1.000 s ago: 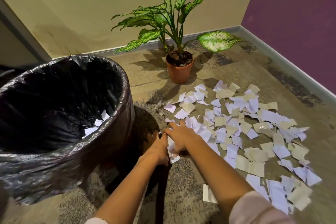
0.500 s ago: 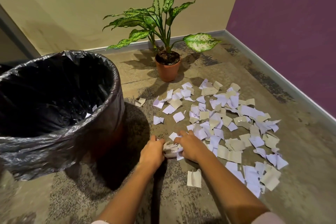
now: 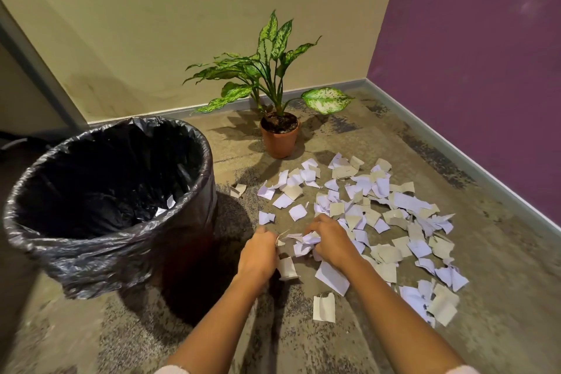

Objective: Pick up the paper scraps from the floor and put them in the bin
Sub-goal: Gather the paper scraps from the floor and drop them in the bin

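Several white and beige paper scraps [image 3: 379,206] lie spread over the floor at centre right. A round bin [image 3: 200,161] lined with a black bag stands at the left, with a few scraps [image 3: 165,206] inside. Just right of the bin, my left hand [image 3: 258,255] and my right hand [image 3: 329,241] hold a small bunch of scraps [image 3: 299,244] between them, low over the floor. Both hands have their fingers curled round the bunch. A beige scrap [image 3: 287,269] hangs under my left hand.
A potted plant [image 3: 279,136] in a terracotta pot stands beyond the scraps, near the beige wall. A purple wall with a grey skirting board [image 3: 455,155] runs along the right. A loose beige scrap [image 3: 324,308] lies close to my forearms.
The view has pulled back and up, so the bin and plant look farther away. My hands have drawn together on a bunch of scraps and lifted it slightly off the floor.
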### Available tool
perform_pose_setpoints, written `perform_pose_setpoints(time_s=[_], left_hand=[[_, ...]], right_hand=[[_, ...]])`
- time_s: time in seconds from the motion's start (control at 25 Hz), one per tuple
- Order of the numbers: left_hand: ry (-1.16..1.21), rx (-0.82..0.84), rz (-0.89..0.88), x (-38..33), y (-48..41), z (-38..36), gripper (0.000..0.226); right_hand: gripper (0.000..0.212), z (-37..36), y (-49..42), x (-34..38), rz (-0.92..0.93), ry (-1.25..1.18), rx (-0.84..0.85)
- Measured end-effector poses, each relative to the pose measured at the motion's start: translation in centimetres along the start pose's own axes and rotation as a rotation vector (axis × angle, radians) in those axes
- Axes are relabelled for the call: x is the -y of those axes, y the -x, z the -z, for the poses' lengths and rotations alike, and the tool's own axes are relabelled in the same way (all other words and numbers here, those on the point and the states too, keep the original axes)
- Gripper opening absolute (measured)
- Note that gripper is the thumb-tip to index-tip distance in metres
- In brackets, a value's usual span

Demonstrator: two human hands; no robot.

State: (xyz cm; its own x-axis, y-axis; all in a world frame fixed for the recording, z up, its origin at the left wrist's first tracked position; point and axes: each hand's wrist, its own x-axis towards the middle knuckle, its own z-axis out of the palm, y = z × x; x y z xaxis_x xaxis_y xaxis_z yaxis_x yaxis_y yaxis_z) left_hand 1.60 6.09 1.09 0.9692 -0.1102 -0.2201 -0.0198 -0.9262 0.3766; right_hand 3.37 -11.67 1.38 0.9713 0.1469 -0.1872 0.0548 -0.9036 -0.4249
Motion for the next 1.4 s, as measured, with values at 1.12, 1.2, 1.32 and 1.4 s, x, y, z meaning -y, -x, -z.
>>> perform_pose_setpoints(time_s=[1.12, 1.2, 1.32, 1.4], left_hand=[[0.007, -0.489, 0.015, 10.0, 1.2, 28.7, 0.016], [-0.011, -0.478, 0.075, 12.4, 1.4, 29.0, 0.012], [-0.053, -0.425, 0.141, 15.1, 1.7, 28.7, 0.009], [-0.075, -0.369, 0.197, 16.4, 2.1, 28.1, 0.011]], right_hand=[[0.026, 14.6, -7.2, 27.1, 0.306, -0.312, -0.332], [0.026, 13.6, -7.9, 29.4, 0.336, -0.277, -0.304], [0.025, 11.6, -8.7, 31.3, 0.367, -0.23, -0.239], [0.025, 10.2, -9.2, 32.1, 0.346, -0.196, -0.175]])
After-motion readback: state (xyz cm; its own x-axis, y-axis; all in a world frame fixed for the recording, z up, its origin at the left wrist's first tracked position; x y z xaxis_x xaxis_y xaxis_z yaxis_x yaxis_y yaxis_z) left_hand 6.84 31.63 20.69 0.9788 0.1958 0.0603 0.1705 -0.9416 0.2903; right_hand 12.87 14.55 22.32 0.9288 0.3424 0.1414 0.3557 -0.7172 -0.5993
